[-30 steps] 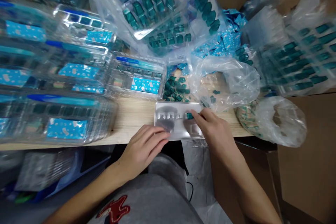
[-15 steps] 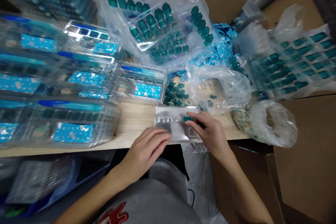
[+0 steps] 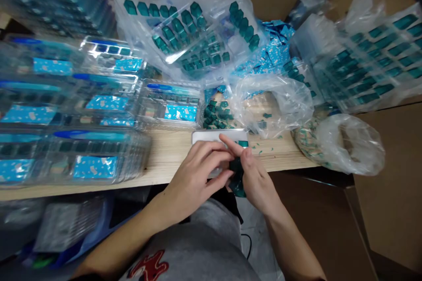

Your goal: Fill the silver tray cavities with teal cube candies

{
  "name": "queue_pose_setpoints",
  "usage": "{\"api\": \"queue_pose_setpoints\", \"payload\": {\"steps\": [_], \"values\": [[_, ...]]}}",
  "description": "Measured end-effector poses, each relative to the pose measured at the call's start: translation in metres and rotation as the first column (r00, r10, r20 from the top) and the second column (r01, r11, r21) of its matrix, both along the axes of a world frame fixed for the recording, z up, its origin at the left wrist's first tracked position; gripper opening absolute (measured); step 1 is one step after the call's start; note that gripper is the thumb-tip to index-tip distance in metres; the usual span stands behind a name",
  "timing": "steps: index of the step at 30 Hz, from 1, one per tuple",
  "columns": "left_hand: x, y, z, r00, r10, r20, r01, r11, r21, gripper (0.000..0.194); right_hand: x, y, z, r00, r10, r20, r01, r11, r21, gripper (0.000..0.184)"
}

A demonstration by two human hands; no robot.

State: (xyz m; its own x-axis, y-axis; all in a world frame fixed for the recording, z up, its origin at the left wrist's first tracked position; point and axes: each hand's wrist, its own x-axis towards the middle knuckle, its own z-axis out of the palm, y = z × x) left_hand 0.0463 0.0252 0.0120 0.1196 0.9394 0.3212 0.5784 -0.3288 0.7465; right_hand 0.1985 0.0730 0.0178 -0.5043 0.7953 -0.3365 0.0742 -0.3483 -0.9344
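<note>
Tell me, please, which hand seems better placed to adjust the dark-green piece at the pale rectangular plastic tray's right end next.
Probably the right hand: its thumb and index finger lie close beside the dark-green piece, while the left hand lies over the pale tray, its fingertips farther away.

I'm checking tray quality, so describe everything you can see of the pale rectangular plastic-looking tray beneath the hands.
The pale rectangular plastic-looking tray lies on the light wooden table, its long side running left to right. Its smooth whitish far strip and rounded far-left corner show. A small teal block sits near its far-right corner. The left hand covers much of it; the right hand overlaps its right side. Finger contact and the covered surface cannot be judged.
</note>
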Motion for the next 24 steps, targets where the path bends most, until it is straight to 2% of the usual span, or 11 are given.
{"api": "queue_pose_setpoints", "payload": {"steps": [3,5,7,9,11,15,17,19,22,24], "values": [[-0.001,0.0,0.0,0.997,0.058,0.047,-0.06,0.997,0.05,0.02,0.005,0.001,0.0,0.999,-0.002,-0.054,0.007,0.996,0.094,0.041],[-0.001,0.0,-0.002,0.993,0.083,0.082,-0.088,0.994,0.062,0.021,0.007,-0.002,0.001,0.998,-0.055,-0.043,0.063,0.975,0.211,0.028],[-0.001,0.0,-0.004,0.99,0.068,0.121,-0.077,0.995,0.068,0.022,0.008,-0.006,0.003,0.994,-0.109,0.013,0.098,0.933,0.346,0.024],[-0.001,-0.002,-0.006,0.983,0.03,0.183,-0.045,0.996,0.078,0.023,0.009,-0.009,0.005,0.99,-0.133,0.048,0.101,0.901,0.422,0.026],[0.0,-0.004,-0.009,0.964,0.02,0.264,-0.041,0.996,0.076,0.022,0.009,-0.011,0.007,0.99,-0.135,0.048,0.104,0.907,0.408,0.023],[0.0,-0.01,-0.013,0.924,0.062,0.378,-0.059,0.998,-0.019,0.02,0.009,-0.007,0.005,0.995,-0.091,0.027,0.081,0.965,0.251,0.008],[-0.002,-0.01,-0.015,0.948,0.063,0.312,-0.044,0.997,-0.068,0.017,0.007,-0.004,-0.001,0.998,-0.038,0.043,0.03,0.986,0.164,0.008],[-0.003,-0.007,-0.019,0.985,0.079,0.151,-0.065,0.993,-0.098,0.013,0.006,-0.002,-0.01,0.998,-0.029,0.058,0.023,0.994,0.109,0.012],[-0.002,0.006,-0.028,0.986,0.115,-0.117,-0.127,0.987,-0.097,0.009,0.005,0.001,-0.022,0.988,-0.108,0.109,0.096,0.99,0.106,0.019],[-0.001,0.015,-0.034,0.968,0.115,-0.223,-0.138,0.986,-0.093,0.011,0.008,0.002,-0.026,0.973,-0.191,0.127,0.176,0.977,0.123,0.027]]}}
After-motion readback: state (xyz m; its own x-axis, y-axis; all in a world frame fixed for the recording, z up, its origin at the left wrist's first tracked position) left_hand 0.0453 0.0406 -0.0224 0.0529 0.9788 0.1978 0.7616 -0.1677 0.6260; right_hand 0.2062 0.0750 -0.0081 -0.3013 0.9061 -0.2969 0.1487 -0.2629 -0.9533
